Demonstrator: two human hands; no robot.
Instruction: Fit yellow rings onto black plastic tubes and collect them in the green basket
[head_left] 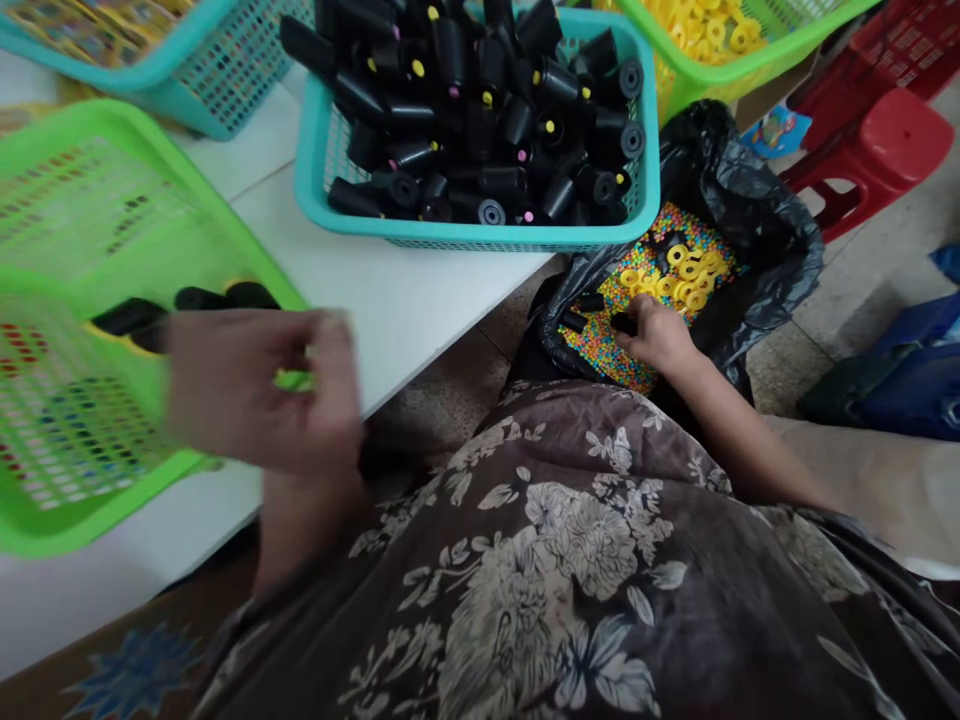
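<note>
My left hand (262,390) is over the right side of a green basket (232,245) and is smeared by motion; whether it holds anything cannot be made out. Several black pieces (131,316) with yellow edges lie in that basket beside it. Inside a black plastic bag (765,235), my right hand (660,335) pinches a small black piece (624,323). Small coloured beads (637,372), yellow rings (694,270) and other black pieces (574,320) surround its fingers.
A teal basket (480,235) heaped with black tubes stands on the white table (375,300). Behind are another teal basket (225,90) and a green basket (697,75) of yellow rings. A red stool (892,150) stands at right.
</note>
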